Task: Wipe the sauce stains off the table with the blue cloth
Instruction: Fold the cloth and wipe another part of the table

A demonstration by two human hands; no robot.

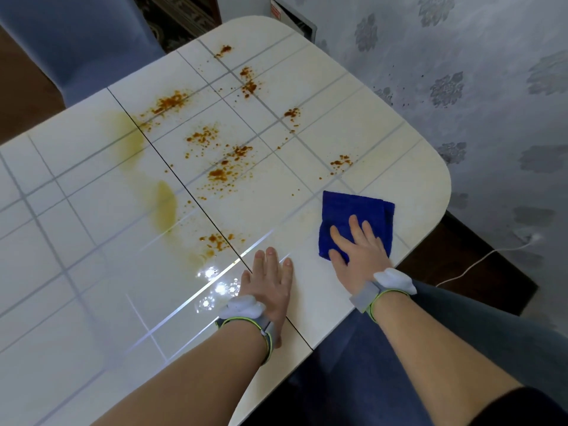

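The folded blue cloth (353, 210) lies flat on the white glossy table (384, 149) near its right edge. My right hand (358, 245) presses on the cloth's near half with fingers spread. My left hand (270, 284) rests flat on the bare tabletop, to the left of the cloth, holding nothing. Orange-brown sauce stains (227, 167) are spattered across the middle and far part of the table. A yellowish smear (166, 204) runs down the left of them. Both wrists wear grey bands.
A blue upholstered chair (80, 41) stands at the table's far left corner. A patterned grey wall (491, 87) runs along the right side. A white cable (479, 262) lies on the dark floor below the table's right edge.
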